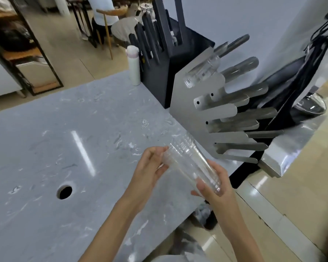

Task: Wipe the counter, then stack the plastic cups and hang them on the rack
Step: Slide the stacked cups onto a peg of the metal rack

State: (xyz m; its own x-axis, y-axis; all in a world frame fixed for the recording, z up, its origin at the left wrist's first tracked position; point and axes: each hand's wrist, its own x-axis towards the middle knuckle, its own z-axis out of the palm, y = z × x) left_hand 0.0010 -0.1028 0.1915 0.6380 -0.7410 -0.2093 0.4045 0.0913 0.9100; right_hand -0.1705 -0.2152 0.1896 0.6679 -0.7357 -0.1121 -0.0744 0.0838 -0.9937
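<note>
A stack of clear plastic cups [189, 163] lies tilted in the air above the counter's right edge, its ribbed rims pointing up and away. My left hand [150, 167] grips the stack at its upper left side. My right hand [214, 188] holds the lower end near the cup bottoms. Just beyond, a metal rack [189, 103] with several slanted silver prongs stands on the grey marble counter [64, 138]. Another clear cup stack [203, 72] hangs on the rack's top prong.
A black rack [159, 53] with dark prongs stands behind the metal one, a white bottle [133, 65] beside it. A round hole [64, 191] is cut into the counter at left. A person sits on a chair far back. Tiled floor lies to the right.
</note>
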